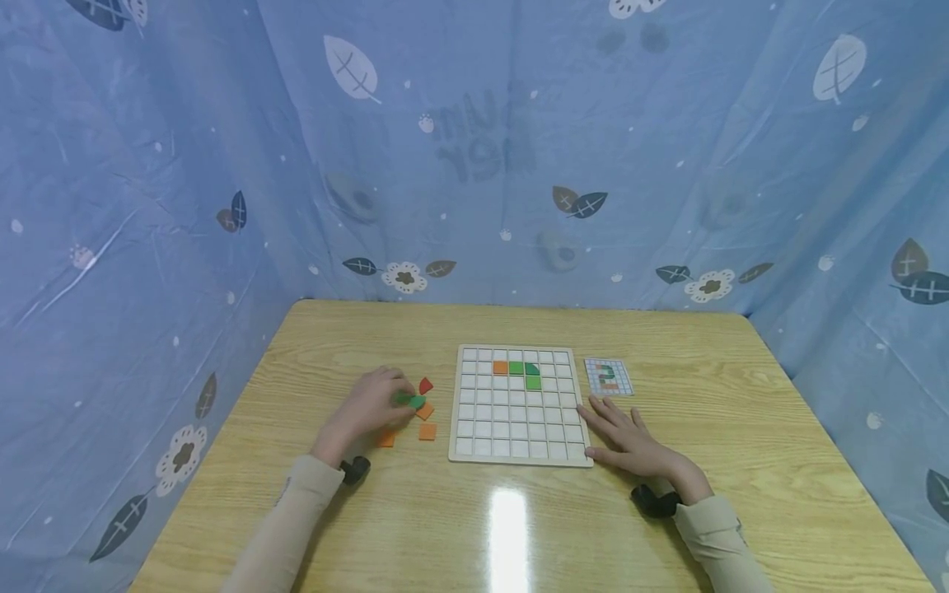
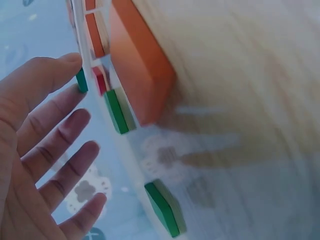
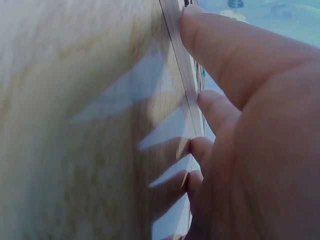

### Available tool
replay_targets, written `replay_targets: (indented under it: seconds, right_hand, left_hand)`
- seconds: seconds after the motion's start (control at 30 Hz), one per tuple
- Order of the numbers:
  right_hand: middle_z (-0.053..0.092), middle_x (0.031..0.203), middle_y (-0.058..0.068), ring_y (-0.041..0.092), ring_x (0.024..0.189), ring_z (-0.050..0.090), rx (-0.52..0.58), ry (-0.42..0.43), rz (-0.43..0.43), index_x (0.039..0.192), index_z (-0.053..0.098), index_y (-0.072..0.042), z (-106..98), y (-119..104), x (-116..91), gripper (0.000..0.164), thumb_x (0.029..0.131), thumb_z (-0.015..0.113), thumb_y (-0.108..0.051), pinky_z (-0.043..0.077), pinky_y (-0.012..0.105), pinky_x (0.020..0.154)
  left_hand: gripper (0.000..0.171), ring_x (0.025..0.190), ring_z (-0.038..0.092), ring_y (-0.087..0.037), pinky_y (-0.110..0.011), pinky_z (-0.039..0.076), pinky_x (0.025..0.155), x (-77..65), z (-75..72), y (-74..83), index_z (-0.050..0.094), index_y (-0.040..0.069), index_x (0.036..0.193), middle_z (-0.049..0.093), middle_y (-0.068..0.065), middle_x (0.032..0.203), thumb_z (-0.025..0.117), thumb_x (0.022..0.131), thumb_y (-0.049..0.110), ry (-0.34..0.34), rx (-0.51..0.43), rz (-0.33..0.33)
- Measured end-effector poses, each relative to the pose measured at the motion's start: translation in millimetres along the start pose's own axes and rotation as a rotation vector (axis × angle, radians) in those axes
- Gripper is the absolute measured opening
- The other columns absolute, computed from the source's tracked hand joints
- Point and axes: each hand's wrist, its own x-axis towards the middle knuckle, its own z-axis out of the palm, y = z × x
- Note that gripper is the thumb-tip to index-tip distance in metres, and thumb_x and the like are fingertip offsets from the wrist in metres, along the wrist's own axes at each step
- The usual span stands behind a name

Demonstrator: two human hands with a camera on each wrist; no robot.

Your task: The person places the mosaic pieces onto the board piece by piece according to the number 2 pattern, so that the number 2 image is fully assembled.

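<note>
1. Left hand [image 1: 374, 403] first: thumb and index finger are pinching a small green piece [image 2: 81, 80], just above the worktop [image 1: 415, 527], left of the board. The other three fingers [image 2: 60, 142] are spread out and loose.

2. Right around that hand there's a red piece [image 1: 426, 385], an orange piece [image 1: 424, 412] right by the pinched green one, an orange square [image 1: 427, 431] a bit closer to the wearer, and another orange bit [image 1: 386, 439] partly under the hand. The left wrist view also has two loose green pieces [image 2: 116, 112] lying nearby.

3. Right hand [image 1: 633, 442] isn't grasping anything. Its fingers are fanned out, with the thumb and a fingertip touching the board's right edge.

4. The white grid board [image 1: 508, 412] sits flat between the hands. Second row from the far side has an orange tile [image 1: 501, 367], a green tile [image 1: 516, 368] and a round-cornered green tile [image 1: 532, 369], with one more green square [image 1: 533, 383] directly below that last one.

5. Pattern card [image 1: 608, 377] lies just right of the board, beyond the right hand.
</note>
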Motion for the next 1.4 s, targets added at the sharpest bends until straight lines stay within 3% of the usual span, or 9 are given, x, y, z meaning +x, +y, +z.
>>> replay_targets:
  seconds: [0.33, 0.63, 0.77, 0.97, 1.4]
  right_hand:
    - [0.012, 0.152, 0.024, 0.049, 0.137, 0.003, -0.007, -0.004, 0.003, 0.147, 0.025, -0.008, -0.1, 0.1, 0.2, 0.066, 0.092, 0.056, -0.029, -0.008, 0.071, 0.099]
    - [0.012, 0.152, 0.023, 0.047, 0.138, 0.002, -0.006, -0.011, 0.006, 0.147, 0.024, -0.009, -0.1, 3.4, 0.6, 0.067, 0.092, 0.057, -0.030, -0.008, 0.070, 0.100]
    - [0.011, 0.153, 0.022, 0.047, 0.138, 0.002, 0.002, -0.010, 0.007, 0.147, 0.024, -0.009, -0.7, 3.8, -0.1, 0.067, 0.092, 0.057, -0.029, -0.009, 0.070, 0.100]
    - [0.011, 0.153, 0.021, 0.046, 0.138, 0.003, 0.005, -0.019, 0.013, 0.147, 0.024, -0.010, -1.2, 4.3, 0.0, 0.067, 0.092, 0.056, -0.030, -0.008, 0.070, 0.100]
    - [0.009, 0.154, 0.018, 0.044, 0.139, 0.000, 0.006, -0.025, 0.030, 0.148, 0.023, -0.013, -0.7, 5.8, 0.4, 0.068, 0.092, 0.056, -0.031, -0.009, 0.068, 0.101]
  left_hand:
    - [0.020, 0.091, 0.052, -0.016, -0.041, 0.043, 0.084, 10.3, 2.2, 10.9, 0.071, 0.019, 0.092, 0.061, 0.004, 0.095, 0.075, 0.076, 0.029, 0.001, 0.024, 0.048]
    - [0.023, 0.080, 0.046, -0.010, -0.033, 0.040, 0.077, 23.1, 5.0, 21.3, 0.070, 0.020, 0.095, 0.060, 0.004, 0.088, 0.071, 0.080, 0.037, -0.041, 0.010, 0.053]
    - [0.026, 0.084, 0.049, -0.011, -0.034, 0.042, 0.078, 31.1, 7.0, 28.6, 0.070, 0.020, 0.097, 0.061, 0.004, 0.092, 0.072, 0.079, 0.037, -0.036, 0.027, 0.081]
    - [0.027, 0.095, 0.053, -0.013, -0.038, 0.042, 0.091, 41.5, 12.0, 39.2, 0.070, 0.022, 0.099, 0.060, 0.009, 0.099, 0.069, 0.080, 0.041, -0.051, 0.019, 0.097]
    - [0.025, 0.099, 0.054, -0.014, -0.038, 0.042, 0.093, 63.7, 24.1, 59.5, 0.070, 0.022, 0.100, 0.061, 0.008, 0.102, 0.069, 0.080, 0.038, -0.074, 0.059, 0.152]
